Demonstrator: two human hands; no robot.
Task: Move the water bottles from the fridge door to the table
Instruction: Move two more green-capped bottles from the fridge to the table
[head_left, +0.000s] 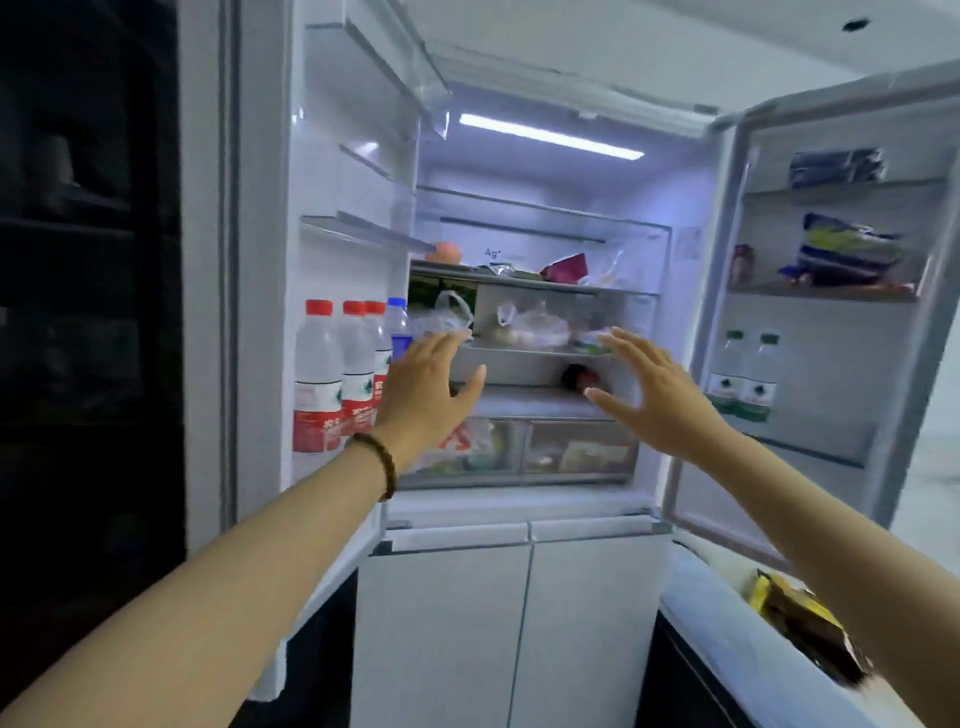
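Both doors open, nothing grabbed yet

Left hand (423, 387) and right hand (657, 387) are spread, empty, in front of the fridge (519, 234). 3 red-capped bottles (332, 374) sit in its left door, 2 green-capped bottles (743, 376) in its right. I'd grip each mid-label and lift straight up.

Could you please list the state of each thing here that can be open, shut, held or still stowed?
Left fridge door: open.
Right fridge door: open.
Red-capped water bottles: upright in the left door, capped.
Blue-capped bottle: upright beside them.
Green-labelled bottles: upright in the right door.
Left hand: open, empty.
Right hand: open, empty.
Crisper drawers: shut.
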